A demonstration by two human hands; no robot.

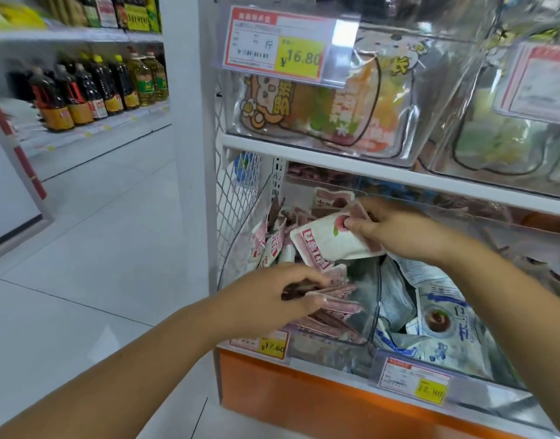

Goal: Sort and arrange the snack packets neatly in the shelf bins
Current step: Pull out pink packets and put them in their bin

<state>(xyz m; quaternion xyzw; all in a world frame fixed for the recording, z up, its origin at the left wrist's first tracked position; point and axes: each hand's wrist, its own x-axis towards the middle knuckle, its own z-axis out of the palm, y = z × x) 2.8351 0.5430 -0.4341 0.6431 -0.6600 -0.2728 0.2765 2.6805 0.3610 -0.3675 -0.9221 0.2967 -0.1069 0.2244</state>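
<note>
In the lower bin (376,299): pink packets (272,245) heaped, upright at 10 o'clock.
Right hand (396,229): pinches one packet (329,240) above the heap.
Left hand (272,294): grips a stack (339,308), fingertips hidden.
Price tags (274,345): blurred.

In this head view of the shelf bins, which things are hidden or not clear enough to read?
Head view: small print on the upper price tag is blurred.
Head view: the right tag is cut by the frame edge.
Head view: the left hand covers most of the pink packets it grips; their number is hidden.
Head view: the right hand pinches a white packet; its lettering is blurred.
</note>
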